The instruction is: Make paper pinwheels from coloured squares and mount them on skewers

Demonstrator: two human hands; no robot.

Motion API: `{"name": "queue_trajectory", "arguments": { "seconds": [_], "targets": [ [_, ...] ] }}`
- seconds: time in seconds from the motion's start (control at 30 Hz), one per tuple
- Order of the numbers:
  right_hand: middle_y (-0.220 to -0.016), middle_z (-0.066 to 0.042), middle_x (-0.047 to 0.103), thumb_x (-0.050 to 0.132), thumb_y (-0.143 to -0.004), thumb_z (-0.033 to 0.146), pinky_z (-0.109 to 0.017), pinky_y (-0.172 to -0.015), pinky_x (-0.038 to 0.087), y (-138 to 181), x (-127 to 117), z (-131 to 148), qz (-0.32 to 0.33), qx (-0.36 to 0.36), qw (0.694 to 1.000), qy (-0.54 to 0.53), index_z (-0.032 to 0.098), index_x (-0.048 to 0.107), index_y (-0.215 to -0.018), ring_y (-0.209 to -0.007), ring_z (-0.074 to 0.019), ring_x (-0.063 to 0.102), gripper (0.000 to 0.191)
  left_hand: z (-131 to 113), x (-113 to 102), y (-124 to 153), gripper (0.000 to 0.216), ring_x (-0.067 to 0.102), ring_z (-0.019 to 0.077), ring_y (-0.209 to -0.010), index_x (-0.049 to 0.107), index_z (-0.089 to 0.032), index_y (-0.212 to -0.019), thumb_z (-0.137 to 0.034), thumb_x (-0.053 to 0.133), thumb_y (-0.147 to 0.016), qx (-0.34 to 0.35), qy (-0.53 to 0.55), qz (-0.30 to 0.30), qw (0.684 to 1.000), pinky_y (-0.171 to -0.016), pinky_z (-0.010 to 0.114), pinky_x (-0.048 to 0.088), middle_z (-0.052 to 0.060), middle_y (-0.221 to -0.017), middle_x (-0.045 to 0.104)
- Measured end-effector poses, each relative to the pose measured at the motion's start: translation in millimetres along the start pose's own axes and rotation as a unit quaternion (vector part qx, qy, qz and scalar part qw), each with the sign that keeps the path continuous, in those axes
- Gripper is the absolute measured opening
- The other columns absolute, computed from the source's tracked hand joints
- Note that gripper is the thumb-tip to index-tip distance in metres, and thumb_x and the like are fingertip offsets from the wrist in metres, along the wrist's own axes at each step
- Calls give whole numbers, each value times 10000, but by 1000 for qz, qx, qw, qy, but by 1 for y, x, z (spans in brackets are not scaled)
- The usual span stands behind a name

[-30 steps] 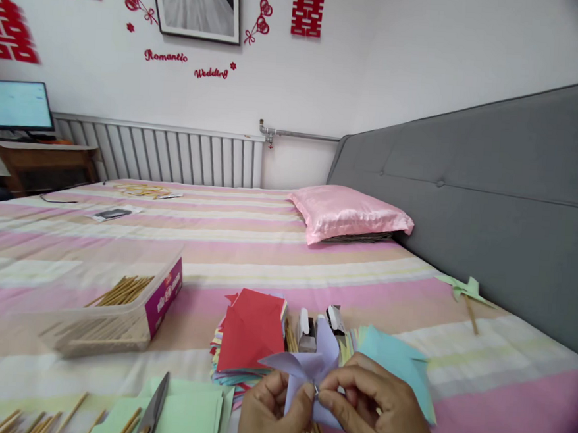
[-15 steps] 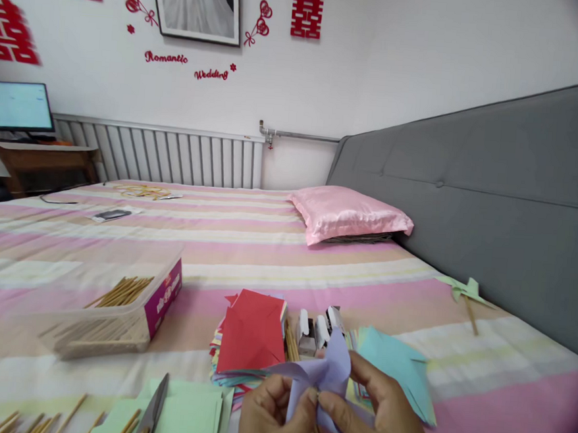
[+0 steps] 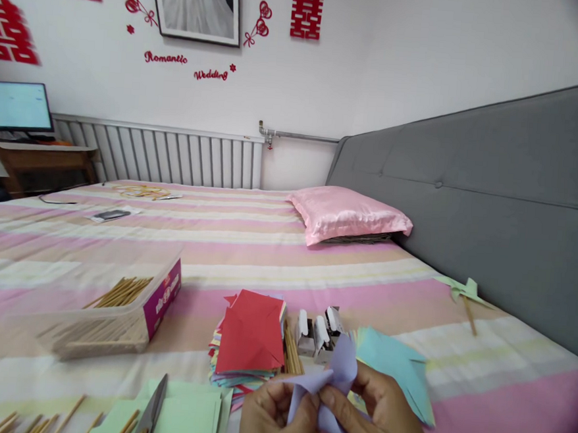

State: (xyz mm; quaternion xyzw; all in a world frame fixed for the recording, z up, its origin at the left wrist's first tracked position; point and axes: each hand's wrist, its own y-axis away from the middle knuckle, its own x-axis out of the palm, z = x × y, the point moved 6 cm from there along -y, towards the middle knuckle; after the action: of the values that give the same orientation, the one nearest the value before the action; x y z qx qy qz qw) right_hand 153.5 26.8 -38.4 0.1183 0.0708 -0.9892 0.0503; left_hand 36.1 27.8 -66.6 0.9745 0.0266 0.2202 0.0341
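A purple paper pinwheel point(image 3: 344, 365) is pinched between both hands, its blades curled in toward the centre. My left hand point(image 3: 275, 413) presses thumb against fingers on its left side. On the other side my right hand point(image 3: 379, 414) grips it, thumb at the middle. The fingers hide the pinwheel's centre. Just beyond the hands lie a stack of cut paper squares with a red sheet on top point(image 3: 254, 333), several small white boxes point(image 3: 318, 331) and cut light-blue paper point(image 3: 397, 366). Thin wooden sticks point(image 3: 291, 348) show between the stack and the boxes, and again below the hands.
Scissors point(image 3: 151, 411) rest on green paper sheets point(image 3: 191, 414) at the front left, near loose sticks point(image 3: 70, 415). A clear plastic box point(image 3: 112, 333) holds more sticks. A finished green pinwheel point(image 3: 464, 291) lies by the grey headboard point(image 3: 493, 191). Behind sits a pink pillow point(image 3: 348, 214).
The pinwheel has tilted and sunk slightly in my hands, and its blades are drawn closer to the centre. My thumbs have shifted a little. Things on the bed stay put.
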Motion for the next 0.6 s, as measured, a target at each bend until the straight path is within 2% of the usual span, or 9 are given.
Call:
{"name": "queue_trajectory", "arguments": {
  "seconds": [0.2, 0.3, 0.4, 0.5, 0.6],
  "targets": [
    [-694, -67, 649, 557, -716, 326, -302, -642, 454, 0, -1, -6, -28, 25, 999, -5, 137, 616, -737, -687, -219, 581, 199, 9, 3, -1, 264, 552, 85, -398, 724, -128, -579, -326, 806, -426, -38, 25, 31, 998, -425, 148, 437, 22, -437, 658],
    [-729, -73, 657, 583, -701, 300, -307, -660, 446, 0, -2, -9, -33, 33, 999, -25, 128, 628, -775, -714, -223, 582, 192, 16, 3, -2, 265, 577, 102, -413, 711, -116, -566, -291, 822, -401, -62, 30, 34, 997, -453, 174, 462, 42, -468, 676],
    [-771, -80, 668, 623, -698, 337, -314, -689, 449, -3, 2, -12, 19, 45, 991, -123, 123, 631, -872, -752, -224, 598, 276, 25, 0, -5, 247, 523, 72, -364, 679, -99, -527, -281, 818, -432, -90, 50, 38, 994, -392, 152, 407, 29, -416, 632],
    [-738, -58, 666, 621, -710, 415, -279, -633, 451, -6, 10, -13, 105, 80, 959, -252, 140, 631, -907, -682, -187, 607, 338, 38, -7, -10, 262, 461, 43, -333, 672, -92, -571, -284, 809, -459, -128, 74, 38, 988, -347, 135, 350, 1, -398, 577],
    [-669, -55, 660, 548, -736, 512, -264, -572, 440, -7, 14, -15, 141, 111, 937, -301, 128, 646, -878, -590, -167, 601, 422, 47, -12, -13, 281, 432, 30, -321, 659, -93, -600, -291, 806, -464, -159, 73, 30, 984, -336, 133, 342, -6, -419, 567]
  ]
}}
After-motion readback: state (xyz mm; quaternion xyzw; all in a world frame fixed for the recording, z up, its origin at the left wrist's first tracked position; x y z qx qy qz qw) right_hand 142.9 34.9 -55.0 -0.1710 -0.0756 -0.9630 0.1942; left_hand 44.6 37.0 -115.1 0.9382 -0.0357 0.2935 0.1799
